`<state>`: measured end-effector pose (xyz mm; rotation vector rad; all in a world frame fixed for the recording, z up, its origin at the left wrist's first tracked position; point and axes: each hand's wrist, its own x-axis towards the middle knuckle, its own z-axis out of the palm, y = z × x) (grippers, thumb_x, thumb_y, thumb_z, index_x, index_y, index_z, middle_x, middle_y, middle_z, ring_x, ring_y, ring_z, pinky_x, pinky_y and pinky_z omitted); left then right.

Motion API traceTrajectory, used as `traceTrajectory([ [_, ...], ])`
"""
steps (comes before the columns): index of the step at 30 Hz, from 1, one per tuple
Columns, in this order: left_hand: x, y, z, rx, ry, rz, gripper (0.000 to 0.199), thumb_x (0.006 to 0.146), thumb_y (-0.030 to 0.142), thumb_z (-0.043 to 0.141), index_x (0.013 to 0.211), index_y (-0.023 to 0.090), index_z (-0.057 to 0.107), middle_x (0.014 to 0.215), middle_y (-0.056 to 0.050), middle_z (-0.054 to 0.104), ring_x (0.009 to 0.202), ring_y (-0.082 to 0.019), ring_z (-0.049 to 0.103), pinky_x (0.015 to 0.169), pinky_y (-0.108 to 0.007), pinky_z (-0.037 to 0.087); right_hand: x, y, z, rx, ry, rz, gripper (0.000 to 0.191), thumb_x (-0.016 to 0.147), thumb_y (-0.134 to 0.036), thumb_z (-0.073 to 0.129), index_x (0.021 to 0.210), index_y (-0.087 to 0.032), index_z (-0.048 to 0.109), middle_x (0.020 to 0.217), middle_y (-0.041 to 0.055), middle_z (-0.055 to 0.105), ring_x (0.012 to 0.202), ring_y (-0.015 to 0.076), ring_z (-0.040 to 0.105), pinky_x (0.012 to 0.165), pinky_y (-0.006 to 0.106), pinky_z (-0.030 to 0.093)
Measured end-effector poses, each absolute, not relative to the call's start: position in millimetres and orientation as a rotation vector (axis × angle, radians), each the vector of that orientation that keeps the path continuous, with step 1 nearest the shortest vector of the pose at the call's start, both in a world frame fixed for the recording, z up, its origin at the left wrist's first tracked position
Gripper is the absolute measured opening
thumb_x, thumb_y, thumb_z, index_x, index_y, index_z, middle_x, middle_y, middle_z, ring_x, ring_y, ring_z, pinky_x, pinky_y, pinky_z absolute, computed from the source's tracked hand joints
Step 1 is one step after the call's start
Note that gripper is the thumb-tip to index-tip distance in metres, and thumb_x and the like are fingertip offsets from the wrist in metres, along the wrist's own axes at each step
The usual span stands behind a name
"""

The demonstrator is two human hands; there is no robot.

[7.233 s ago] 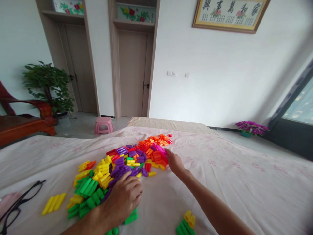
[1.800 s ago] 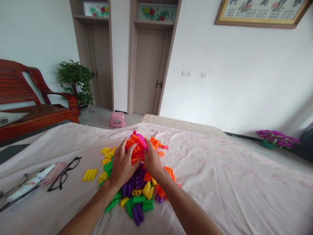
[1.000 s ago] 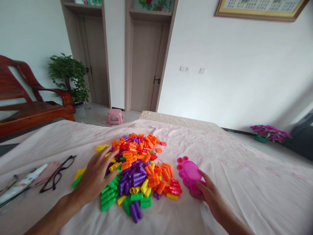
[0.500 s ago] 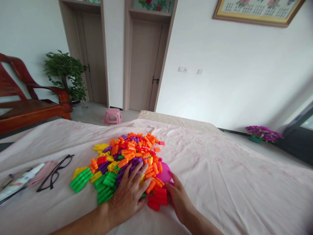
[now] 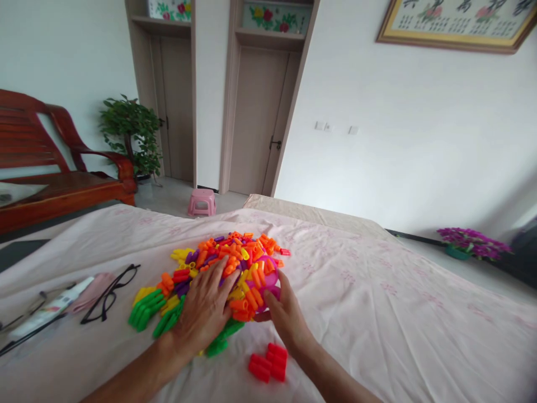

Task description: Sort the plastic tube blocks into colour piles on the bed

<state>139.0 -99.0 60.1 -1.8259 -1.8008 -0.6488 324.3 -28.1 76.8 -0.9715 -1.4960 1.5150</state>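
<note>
A heap of colourful plastic building pieces (image 5: 247, 246), orange, yellow, purple, red and green, lies on the bedspread. My left hand (image 5: 207, 299) rests on the heap with its fingers stretched out over the pieces. At the heap's right side my right hand (image 5: 285, 308) grips a round magenta plastic object (image 5: 271, 273), perhaps a scoop or small bowl; orange and yellow pieces lie in or against it. Its lower part is hidden by pieces and fingers. Green pieces (image 5: 146, 309) lie left of my left hand. A few red pieces (image 5: 271, 362) sit apart, nearer me.
To the left lie black-framed glasses (image 5: 109, 294), a pink cloth (image 5: 90, 294), a white tube (image 5: 52, 308) and another pair of glasses. The pale floral bedspread (image 5: 377, 313) has folds. Beyond it stand a pink stool (image 5: 202, 201), a wooden bench (image 5: 67, 184) and potted plants.
My right hand has moved up and left with the magenta object, into the heap's right side. My left hand has slid slightly left and up. The red pieces now lie apart from the heap.
</note>
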Motion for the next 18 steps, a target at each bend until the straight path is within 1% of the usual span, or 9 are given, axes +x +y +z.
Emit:
traceTrajectory([
  [2, 126.5, -98.7, 64.7, -1.758, -1.860, -0.655, 0.050, 0.082, 0.026, 0.059, 0.133, 0.026, 0.058, 0.144, -0.014, 0.053, 0.128, -0.035, 0.051, 0.101, -0.051, 0.044, 311.8, -19.6, 77.0, -0.970, -1.631, 1.409, 0.072, 0.085, -0.037, 0.056, 0.148, -0.020, 0.027, 0.102, 0.0073, 0.068, 0.076, 0.0203, 0.068, 0.061, 0.036, 0.060],
  [4, 113.8, -99.4, 69.2, -1.687, -1.933, -0.630, 0.044, 0.084, 0.030, 0.057, 0.128, 0.024, 0.060, 0.136, -0.015, 0.058, 0.122, -0.034, 0.055, 0.097, -0.050, 0.047, 299.3, -13.5, 80.3, -0.962, -1.784, 1.284, 0.068, 0.086, -0.029, 0.051, 0.150, -0.020, 0.028, 0.098, 0.0062, 0.069, 0.072, 0.0186, 0.067, 0.062, 0.034, 0.059],
  [6, 100.7, -101.2, 73.5, -1.629, -2.004, -0.587, 0.039, 0.085, 0.032, 0.056, 0.122, 0.023, 0.062, 0.128, -0.015, 0.062, 0.116, -0.033, 0.059, 0.093, -0.048, 0.049, 287.4, -10.8, 86.9, -0.938, -1.928, 1.129, 0.068, 0.086, -0.023, 0.048, 0.151, -0.020, 0.028, 0.095, 0.0062, 0.070, 0.071, 0.0187, 0.066, 0.067, 0.035, 0.058],
  [9, 79.3, -105.4, 78.9, -1.595, -2.081, -0.538, 0.032, 0.085, 0.030, 0.054, 0.114, 0.023, 0.065, 0.121, -0.013, 0.065, 0.110, -0.031, 0.061, 0.090, -0.045, 0.050, 274.8, -8.3, 98.5, -0.872, -2.099, 0.862, 0.066, 0.084, -0.017, 0.047, 0.149, -0.017, 0.036, 0.098, 0.0099, 0.071, 0.082, 0.0230, 0.067, 0.079, 0.039, 0.055],
  [11, 63.7, -108.1, 81.1, -1.587, -2.115, -0.525, 0.028, 0.084, 0.027, 0.053, 0.107, 0.022, 0.067, 0.121, -0.012, 0.065, 0.112, -0.030, 0.061, 0.092, -0.044, 0.050, 273.3, -1.7, 102.8, -0.840, -2.129, 0.760, 0.063, 0.084, -0.017, 0.047, 0.147, -0.017, 0.041, 0.102, 0.0117, 0.071, 0.085, 0.0241, 0.067, 0.082, 0.040, 0.054],
  [13, 48.4, -109.0, 82.7, -1.578, -2.136, -0.530, 0.027, 0.083, 0.025, 0.051, 0.103, 0.022, 0.069, 0.126, -0.013, 0.063, 0.117, -0.030, 0.059, 0.096, -0.044, 0.048, 279.3, 12.7, 102.9, -0.857, -2.055, 0.799, 0.060, 0.085, -0.019, 0.045, 0.146, -0.018, 0.042, 0.098, 0.0094, 0.071, 0.080, 0.0221, 0.067, 0.078, 0.038, 0.055],
  [16, 30.1, -101.8, 86.7, -1.563, -2.154, -0.619, 0.029, 0.085, 0.027, 0.048, 0.104, 0.022, 0.069, 0.130, -0.013, 0.061, 0.121, -0.029, 0.057, 0.102, -0.044, 0.045, 302.3, 48.6, 95.8, -0.953, -1.758, 1.019, 0.064, 0.082, -0.025, 0.049, 0.144, -0.019, 0.039, 0.087, 0.0042, 0.070, 0.069, 0.0190, 0.066, 0.063, 0.033, 0.057],
  [18, 22.3, -87.9, 91.0, -1.601, -2.139, -0.726, 0.030, 0.088, 0.032, 0.045, 0.103, 0.021, 0.069, 0.127, -0.012, 0.064, 0.122, -0.027, 0.057, 0.106, -0.042, 0.042, 324.8, 77.6, 87.2, -1.010, -1.500, 1.155, 0.068, 0.077, -0.028, 0.053, 0.143, -0.018, 0.039, 0.090, 0.0046, 0.069, 0.071, 0.0196, 0.067, 0.059, 0.032, 0.058],
])
